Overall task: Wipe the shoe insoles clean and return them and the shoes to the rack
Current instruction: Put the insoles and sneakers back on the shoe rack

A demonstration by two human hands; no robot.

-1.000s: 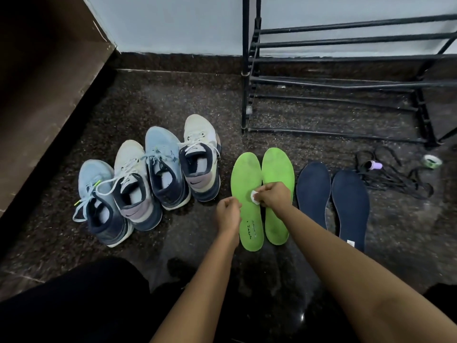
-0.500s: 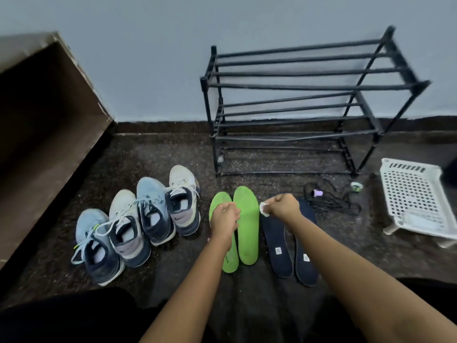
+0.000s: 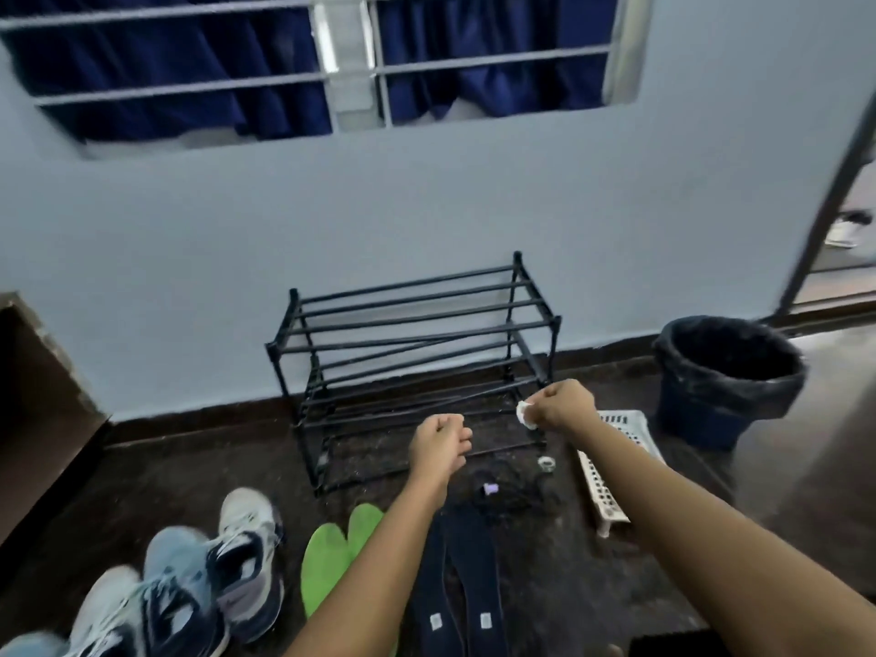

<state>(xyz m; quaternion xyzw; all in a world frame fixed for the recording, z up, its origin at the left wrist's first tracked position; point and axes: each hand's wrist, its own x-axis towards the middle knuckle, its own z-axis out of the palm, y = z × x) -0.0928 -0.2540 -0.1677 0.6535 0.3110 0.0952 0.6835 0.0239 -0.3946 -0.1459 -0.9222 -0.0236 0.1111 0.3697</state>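
In front of the rack (image 3: 412,353), both hands have lifted off the green insoles (image 3: 332,557), which lie on the floor (image 3: 180,471) — right hand (image 3: 564,405) pinching the white wipe (image 3: 525,413), left hand (image 3: 438,443) curled, empty — the wipe probably bound for the bin (image 3: 725,377).

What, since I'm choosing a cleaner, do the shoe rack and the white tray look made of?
Shoe rack: thin black rods with a dull sheen, likely painted metal tubing, perhaps plastic corner joints. White tray: probably moulded plastic, judging by its perforated grid and stubby leg. Blur leaves finishes uncertain.
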